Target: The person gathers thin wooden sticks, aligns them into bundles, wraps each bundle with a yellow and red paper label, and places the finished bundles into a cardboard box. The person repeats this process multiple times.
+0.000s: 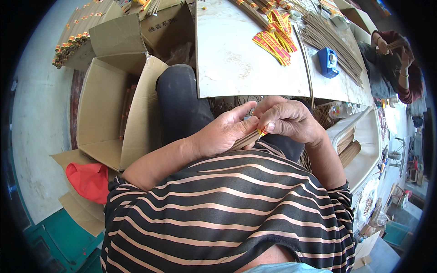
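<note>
Over my lap, just short of the table's near edge, my left hand (222,132) is closed around a bundle of thin brown incense sticks (242,142). My right hand (293,122) meets it at the bundle's right end. There its thumb and fingers pinch a small red and yellow paper band (262,132) against the sticks. Most of the bundle is hidden by my left fingers, and I cannot see how far the band goes round. More red and yellow paper strips (272,47) lie fanned on the white table (241,41).
A blue tape dispenser (328,63) stands on the table beside loose brown sticks (334,43). An open cardboard box (98,111) sits at my left, near a red cloth (88,182). Banded bundles (75,38) are stacked far left. At right are a white tub (369,150) and another person (387,68) holding sticks.
</note>
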Available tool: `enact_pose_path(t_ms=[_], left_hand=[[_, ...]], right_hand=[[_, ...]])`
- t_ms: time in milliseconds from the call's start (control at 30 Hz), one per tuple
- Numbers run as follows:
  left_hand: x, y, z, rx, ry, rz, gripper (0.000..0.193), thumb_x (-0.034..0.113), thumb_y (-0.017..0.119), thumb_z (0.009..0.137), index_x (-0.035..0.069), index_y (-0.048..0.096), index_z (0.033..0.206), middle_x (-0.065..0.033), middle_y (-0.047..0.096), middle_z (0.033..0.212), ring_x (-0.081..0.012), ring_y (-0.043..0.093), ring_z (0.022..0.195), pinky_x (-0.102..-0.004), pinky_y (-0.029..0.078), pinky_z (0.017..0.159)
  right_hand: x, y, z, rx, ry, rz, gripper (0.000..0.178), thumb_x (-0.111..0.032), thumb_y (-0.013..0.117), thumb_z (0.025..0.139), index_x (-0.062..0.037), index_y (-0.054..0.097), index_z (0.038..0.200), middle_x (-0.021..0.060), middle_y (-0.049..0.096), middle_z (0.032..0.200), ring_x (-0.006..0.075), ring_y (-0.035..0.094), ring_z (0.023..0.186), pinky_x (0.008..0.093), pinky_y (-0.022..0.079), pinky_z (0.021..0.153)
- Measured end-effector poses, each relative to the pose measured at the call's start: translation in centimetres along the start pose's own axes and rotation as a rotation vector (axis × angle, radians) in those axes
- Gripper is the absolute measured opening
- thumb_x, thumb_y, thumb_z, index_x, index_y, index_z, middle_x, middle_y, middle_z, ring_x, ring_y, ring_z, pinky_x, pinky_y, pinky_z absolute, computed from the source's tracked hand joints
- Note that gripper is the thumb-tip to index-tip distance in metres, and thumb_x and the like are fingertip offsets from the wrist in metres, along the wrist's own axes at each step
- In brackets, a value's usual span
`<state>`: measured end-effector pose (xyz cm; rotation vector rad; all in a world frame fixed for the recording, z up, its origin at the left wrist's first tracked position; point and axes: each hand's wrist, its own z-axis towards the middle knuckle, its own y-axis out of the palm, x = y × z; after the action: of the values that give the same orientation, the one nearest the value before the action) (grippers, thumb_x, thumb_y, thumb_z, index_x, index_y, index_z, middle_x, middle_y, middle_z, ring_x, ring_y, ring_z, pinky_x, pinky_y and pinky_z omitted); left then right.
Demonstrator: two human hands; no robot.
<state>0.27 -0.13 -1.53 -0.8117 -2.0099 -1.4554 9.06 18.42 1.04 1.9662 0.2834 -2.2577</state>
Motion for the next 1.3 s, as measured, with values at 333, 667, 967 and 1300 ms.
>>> enact_pose_path(t_ms=[333, 667, 967, 1300], left_hand=[[1.0, 1.2, -0.4, 0.143, 0.031, 0.023, 0.065, 0.03, 0.051, 0.092, 0.001, 0.016, 0.139, -0.0043, 0.051, 0.077, -0.0065, 0.047, 0.063, -0.0172, 0.04, 0.054], [1.1, 1.2, -1.0, 0.344, 0.155, 0.275, 0.051, 0.031, 0.051, 0.092, 0.001, 0.03, 0.126, -0.0027, 0.048, 0.065, -0.0045, 0.043, 0.051, -0.016, 0.036, 0.044], [1.8, 0.8, -0.9, 0.238, 0.091, 0.151, 0.031, 0.035, 0.039, 0.096, 0.008, 0.04, 0.111, -0.0059, 0.05, 0.068, -0.0077, 0.045, 0.048, -0.0167, 0.038, 0.043], [1.9, -0.5, -0.7, 0.079, 0.039, -0.046, 0.037, 0.038, 0.036, 0.096, 0.007, 0.039, 0.116, -0.0104, 0.054, 0.071, -0.0105, 0.05, 0.048, -0.0195, 0.043, 0.044]], right_hand=[[1.0, -1.3, 0.2, -0.068, -0.001, 0.232, 0.018, -0.022, 0.057, 0.088, -0.0039, 0.061, 0.087, 0.006, 0.057, 0.094, 0.0165, 0.052, 0.091, 0.0303, 0.041, 0.084], [0.2, 3.2, -0.1, 0.398, 0.39, -0.011, 0.034, -0.031, 0.066, 0.082, 0.0017, 0.057, 0.081, 0.0022, 0.055, 0.067, 0.0074, 0.049, 0.062, 0.0214, 0.042, 0.054], [1.6, 2.8, 0.0, 0.352, 0.264, 0.152, 0.024, -0.024, 0.061, 0.086, -0.0009, 0.054, 0.083, -0.0001, 0.053, 0.064, 0.0056, 0.048, 0.057, 0.0199, 0.041, 0.05], [1.5, 2.7, 0.4, 0.429, 0.181, 0.253, 0.026, -0.018, 0.066, 0.083, 0.0015, 0.057, 0.098, 0.0, 0.056, 0.075, 0.005, 0.05, 0.064, 0.0182, 0.043, 0.054]])
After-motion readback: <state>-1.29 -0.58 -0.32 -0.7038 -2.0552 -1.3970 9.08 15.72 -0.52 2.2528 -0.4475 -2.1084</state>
